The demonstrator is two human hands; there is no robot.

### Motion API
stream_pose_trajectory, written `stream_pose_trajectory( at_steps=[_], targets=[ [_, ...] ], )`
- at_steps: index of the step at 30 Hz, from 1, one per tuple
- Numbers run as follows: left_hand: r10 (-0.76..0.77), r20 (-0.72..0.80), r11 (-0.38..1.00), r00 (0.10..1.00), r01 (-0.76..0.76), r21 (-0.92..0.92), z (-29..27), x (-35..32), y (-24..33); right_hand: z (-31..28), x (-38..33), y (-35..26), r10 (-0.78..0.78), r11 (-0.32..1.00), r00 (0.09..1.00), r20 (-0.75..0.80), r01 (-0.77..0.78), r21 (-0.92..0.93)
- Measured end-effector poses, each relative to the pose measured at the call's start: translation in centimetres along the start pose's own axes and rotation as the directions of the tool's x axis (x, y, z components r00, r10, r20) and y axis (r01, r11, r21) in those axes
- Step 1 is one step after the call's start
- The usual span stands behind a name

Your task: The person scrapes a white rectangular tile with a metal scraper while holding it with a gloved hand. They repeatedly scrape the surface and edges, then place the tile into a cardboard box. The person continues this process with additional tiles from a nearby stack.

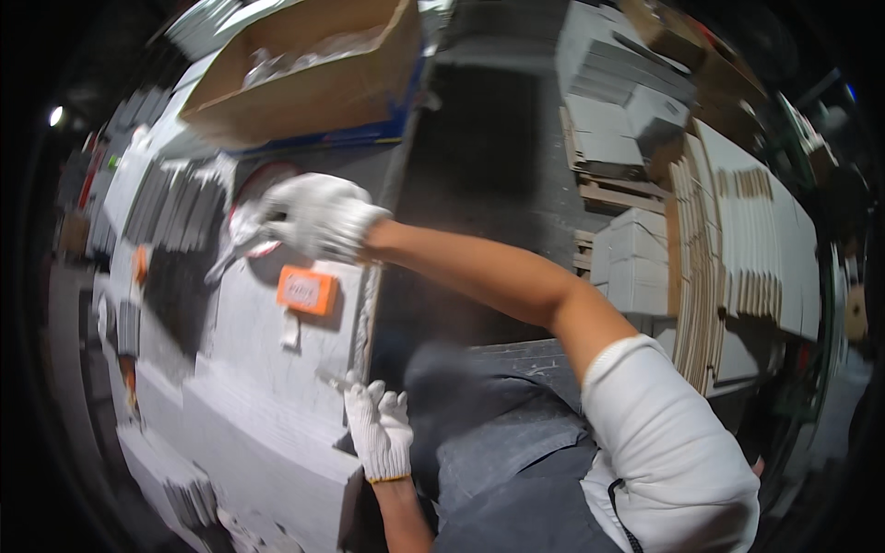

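My right hand (313, 214), in a white knit glove, reaches across the bench with its fingers curled. It is blurred over a round container with a red rim (263, 175). A whitish thing with a grey end (221, 263) shows beside its fingers; I cannot make out its kind. My left hand (378, 429), also gloved, is near the bench edge with bent fingers. A thin, pale grey piece (329, 379) juts from its fingertips. Between the hands, an orange box (307, 290) lies on the bench (249, 318), just below my right hand. A small white piece (291, 330) lies beside it.
A large open cardboard box (304, 101) with clear plastic inside stands at the bench's far end. Grey slabs (175, 207) stand in a row at left. A pale stacked block (267, 442) is nearer. Across the aisle are flat cartons (737, 240) and a wooden pallet (622, 195).
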State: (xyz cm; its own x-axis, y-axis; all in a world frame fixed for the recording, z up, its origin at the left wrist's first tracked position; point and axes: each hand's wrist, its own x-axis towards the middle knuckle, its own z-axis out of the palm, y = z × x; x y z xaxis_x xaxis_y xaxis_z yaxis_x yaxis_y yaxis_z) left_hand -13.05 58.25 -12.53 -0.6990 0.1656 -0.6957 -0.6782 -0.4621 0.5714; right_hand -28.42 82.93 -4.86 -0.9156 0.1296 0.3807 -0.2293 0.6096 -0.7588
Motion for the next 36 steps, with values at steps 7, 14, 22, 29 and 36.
stream_pose_trajectory(
  at_steps=[7,14,22,29,36],
  targets=[
    [0.029,-0.087,0.999,0.996,-0.031,-0.016,-0.1,1.4,-0.4,4.8,-14.9,-1.5,0.495,0.598,0.819,0.292,-0.564,0.570],
    [0.072,0.016,0.997,0.997,-0.072,-0.033,-0.7,2.0,-1.0,8.1,-17.1,-0.8,0.517,0.654,0.817,0.256,-0.570,0.498],
    [0.178,0.007,0.983,0.984,-0.178,0.031,-1.2,1.5,-1.6,9.5,-15.7,-0.9,0.257,0.941,0.899,0.355,-0.316,0.121],
    [0.156,-0.022,0.984,0.987,-0.154,0.091,-1.1,0.8,-0.9,8.2,-15.7,-3.8,0.094,0.965,0.866,0.490,-0.201,0.170],
    [0.192,-0.068,0.973,0.979,-0.181,0.144,-0.3,0.5,0.3,9.3,-12.9,-2.3,0.153,0.979,0.888,0.434,-0.077,-0.188]
  ],
)
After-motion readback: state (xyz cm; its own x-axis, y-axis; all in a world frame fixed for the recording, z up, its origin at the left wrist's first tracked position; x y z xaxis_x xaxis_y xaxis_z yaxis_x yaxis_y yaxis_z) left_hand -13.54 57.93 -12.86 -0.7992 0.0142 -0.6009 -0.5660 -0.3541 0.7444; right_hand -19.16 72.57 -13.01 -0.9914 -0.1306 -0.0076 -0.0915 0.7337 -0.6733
